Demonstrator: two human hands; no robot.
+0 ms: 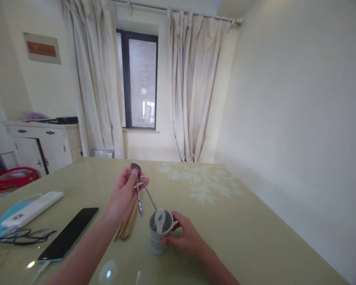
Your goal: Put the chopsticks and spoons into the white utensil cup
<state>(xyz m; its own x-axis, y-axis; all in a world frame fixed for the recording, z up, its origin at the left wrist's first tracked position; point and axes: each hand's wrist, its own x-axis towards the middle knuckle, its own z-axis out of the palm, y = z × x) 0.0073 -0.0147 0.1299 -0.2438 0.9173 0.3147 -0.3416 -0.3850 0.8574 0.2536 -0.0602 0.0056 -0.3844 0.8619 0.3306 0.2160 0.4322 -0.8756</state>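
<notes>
Above the table, my left hand (127, 188) is closed around metal spoons (135, 168), their bowls at the fingers. One thin handle slants down to the rim of a pale cylindrical utensil holder (158, 243); another hangs free beside it. Whether that first handle tip is inside the holder, I cannot tell. My right hand (185, 235) grips the holder from its right side, thumb in front and fingers behind. A white spoon (160, 218) with a small blue mark leans in the holder's mouth. Beneath my left hand lies a bundle of wooden chopsticks (127, 223), partly covered by it.
On the left of the glossy table (255, 237) lie a black phone (69, 233) with a cable, glasses (25, 236), a white power strip-like device (32, 209) and a blue mask (14, 213). A red basket (14, 178) stands beyond the left edge. A wall borders the right side.
</notes>
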